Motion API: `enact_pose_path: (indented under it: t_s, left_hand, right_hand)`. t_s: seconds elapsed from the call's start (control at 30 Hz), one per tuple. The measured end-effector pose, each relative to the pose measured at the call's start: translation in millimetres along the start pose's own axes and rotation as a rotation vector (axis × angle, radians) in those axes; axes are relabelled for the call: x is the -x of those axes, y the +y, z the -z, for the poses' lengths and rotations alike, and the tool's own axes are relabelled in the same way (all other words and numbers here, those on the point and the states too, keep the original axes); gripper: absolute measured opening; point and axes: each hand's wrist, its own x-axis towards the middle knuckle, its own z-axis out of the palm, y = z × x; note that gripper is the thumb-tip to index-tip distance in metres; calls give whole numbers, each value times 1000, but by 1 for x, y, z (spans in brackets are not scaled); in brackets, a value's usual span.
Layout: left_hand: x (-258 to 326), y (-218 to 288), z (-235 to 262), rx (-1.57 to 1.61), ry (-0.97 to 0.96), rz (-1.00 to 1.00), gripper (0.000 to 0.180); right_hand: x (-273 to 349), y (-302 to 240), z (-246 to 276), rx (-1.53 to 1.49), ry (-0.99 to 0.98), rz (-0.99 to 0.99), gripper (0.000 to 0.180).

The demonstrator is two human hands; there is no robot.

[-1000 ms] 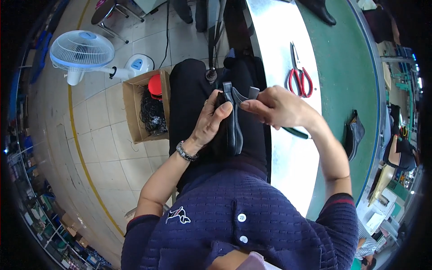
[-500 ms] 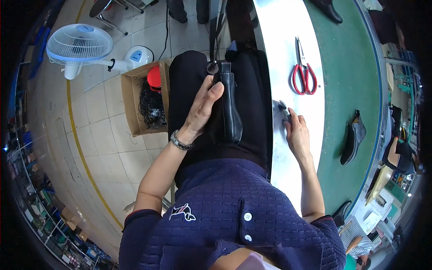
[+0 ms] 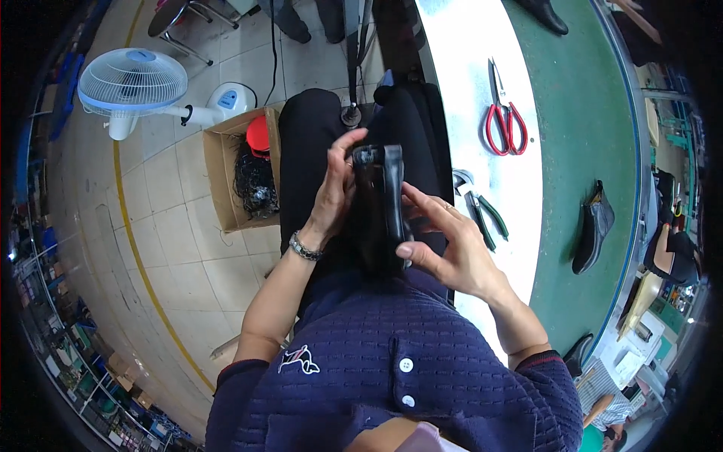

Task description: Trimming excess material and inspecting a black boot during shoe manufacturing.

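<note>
A black leather shoe point(image 3: 393, 200) is held above my lap, between my two hands. My left hand point(image 3: 334, 197) supports its left side, with the thumb and fingers curved toward the top end. On the right side my right hand point(image 3: 458, 252) grips it, fingertips and thumb against the black leather. Just beyond that hand, dark green-handled cutting pliers point(image 3: 488, 218) lie on the pale metal bench strip. Farther up the same strip is a pair of scissors point(image 3: 505, 124) with red handles, blades pointing away from me.
A green work surface point(image 3: 565, 143) borders the metal strip, carrying several black shoes, one point(image 3: 593, 233) at its middle. To my left stand a cardboard box point(image 3: 218, 177) with black scraps and a red item, and a white-blue fan point(image 3: 134, 79). A stool point(image 3: 167, 16) is at the far left.
My right hand has let go of the pliers on the bench and moved left onto the shoe. The shoe has been turned and now sits between both hands.
</note>
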Motion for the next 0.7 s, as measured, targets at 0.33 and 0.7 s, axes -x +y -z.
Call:
enact_pose_path:
  t_s: [0.33, 0.7]
  left_hand:
    - [6, -21, -26, -213, -15, 191, 81]
    - [-26, 5, -11, -326, -124, -99, 78]
  right_hand:
    - [29, -4, -6, -42, 206, 70, 41]
    - [22, -25, 52, -52, 251, 472, 32]
